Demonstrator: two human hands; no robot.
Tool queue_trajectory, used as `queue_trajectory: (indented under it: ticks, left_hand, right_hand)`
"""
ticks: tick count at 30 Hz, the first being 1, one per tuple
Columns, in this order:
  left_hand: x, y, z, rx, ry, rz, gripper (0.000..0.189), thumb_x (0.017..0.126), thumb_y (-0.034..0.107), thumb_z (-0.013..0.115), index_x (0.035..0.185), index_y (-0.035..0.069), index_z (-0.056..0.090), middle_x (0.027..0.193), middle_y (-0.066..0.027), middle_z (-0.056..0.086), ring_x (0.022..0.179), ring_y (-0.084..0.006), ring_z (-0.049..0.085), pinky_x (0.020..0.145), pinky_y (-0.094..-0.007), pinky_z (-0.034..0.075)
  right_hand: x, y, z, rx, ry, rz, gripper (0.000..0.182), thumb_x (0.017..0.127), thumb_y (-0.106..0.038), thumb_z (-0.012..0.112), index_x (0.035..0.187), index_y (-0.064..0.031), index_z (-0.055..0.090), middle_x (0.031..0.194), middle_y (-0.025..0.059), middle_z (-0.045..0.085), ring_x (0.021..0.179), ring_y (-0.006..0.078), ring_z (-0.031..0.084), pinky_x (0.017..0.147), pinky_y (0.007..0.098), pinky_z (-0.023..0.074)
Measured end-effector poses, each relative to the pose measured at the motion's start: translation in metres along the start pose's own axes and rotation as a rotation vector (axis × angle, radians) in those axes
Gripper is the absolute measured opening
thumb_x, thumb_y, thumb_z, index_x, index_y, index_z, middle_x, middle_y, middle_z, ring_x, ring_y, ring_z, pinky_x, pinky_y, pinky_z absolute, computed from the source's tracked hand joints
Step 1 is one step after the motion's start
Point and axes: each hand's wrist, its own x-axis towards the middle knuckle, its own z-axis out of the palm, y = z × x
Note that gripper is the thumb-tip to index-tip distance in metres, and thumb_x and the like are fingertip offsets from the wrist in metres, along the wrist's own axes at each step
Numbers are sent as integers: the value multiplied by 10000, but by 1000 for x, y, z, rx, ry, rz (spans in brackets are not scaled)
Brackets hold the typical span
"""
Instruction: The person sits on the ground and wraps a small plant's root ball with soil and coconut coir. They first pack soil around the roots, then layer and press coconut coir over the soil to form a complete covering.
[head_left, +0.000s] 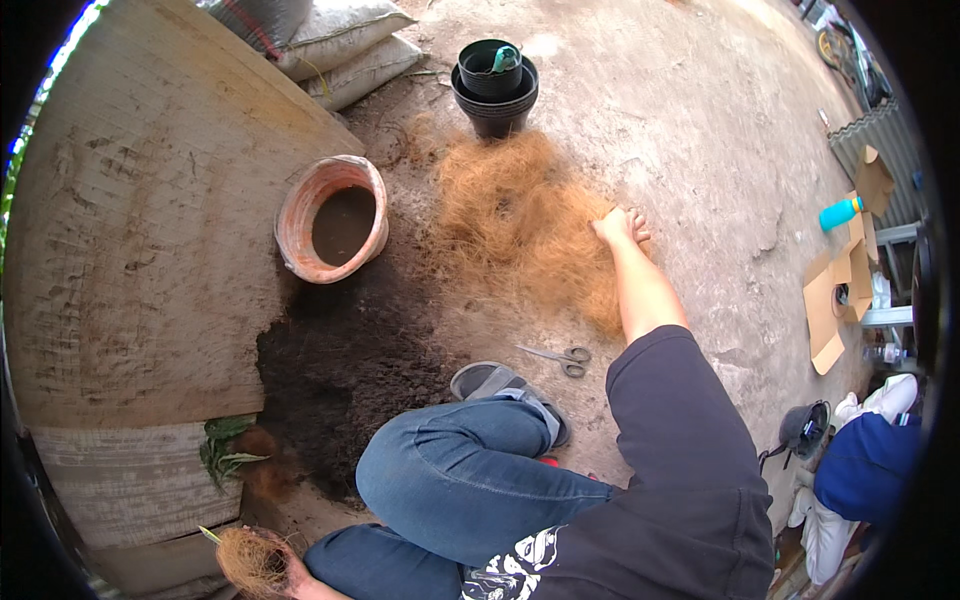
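At the lower left, my left hand (298, 576) holds a ball of brown coconut fibre (251, 561) with dark matter showing at one side. A yellow-green leaf tip (210, 535) pokes out beyond the ball. My right hand (622, 225) reaches out to the right edge of a loose heap of coconut fibre (510, 202). Its fingers look spread and touch the heap's edge; the palm is hidden, so I cannot tell whether it grips strands. Scissors (562, 358) with dark handles lie on the concrete between the heap and my sandalled foot (487, 381).
Dark soil (345, 360) spreads left of my knees. Beyond it stands a bucket (330, 221) holding murky liquid. Stacked black pots (495, 90) sit behind the fibre, near filled sacks (352, 60). Leaves (225, 450) lie at left. Cardboard (825, 315), a blue bottle (840, 214) and another person (862, 465) are at right.
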Motion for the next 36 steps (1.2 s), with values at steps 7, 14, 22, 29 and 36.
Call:
queue_trajectory:
  ticks: [7, 14, 22, 29, 36]
  left_hand:
    - [-22, -25, 34, 45, 59, 30, 564, 885, 435, 423, 1333, 94, 383, 1390, -104, 369, 1300, -286, 305, 1064, -459, 203]
    - [-14, -31, 33, 106, -28, -39, 534, 909, 408, 389, 1338, 90, 375, 1391, -108, 367, 1313, -283, 287, 1065, -447, 193]
    - [8, -14, -6, 58, -81, -76, 514, 908, 383, 405, 1308, 59, 407, 1377, -129, 382, 1284, -295, 333, 1018, -456, 282]
    - [34, -2, -38, 67, -215, -157, 518, 902, 368, 422, 1311, 51, 399, 1372, -132, 385, 1278, -303, 339, 1025, -436, 292]
    - [-4, -19, 10, -1119, -58, -897, 400, 839, 427, 423, 1066, 99, 459, 1065, -75, 455, 974, -242, 426, 831, -413, 344]
  right_hand:
    - [-20, 8, 17, 80, 254, -325, 461, 759, -302, 632, 1167, -114, 529, 1259, 101, 421, 1241, 251, 313, 1006, 483, 221]
    - [-67, 10, 5, 101, 129, -462, 449, 833, -320, 535, 1231, -122, 472, 1273, 110, 438, 1229, 223, 368, 1020, 521, 212]
    - [-168, 46, 77, 231, 68, -925, 569, 787, -381, 569, 1258, -90, 440, 1317, 142, 364, 1231, 303, 353, 1011, 574, 210]
    - [-97, 33, 45, 572, 198, 178, 565, 762, -391, 631, 1218, -99, 470, 1238, 111, 406, 1145, 285, 421, 981, 517, 280]
    - [-62, 7, 43, 334, 148, 179, 395, 801, -365, 600, 1123, -140, 571, 1250, 92, 413, 1210, 256, 340, 993, 489, 257]
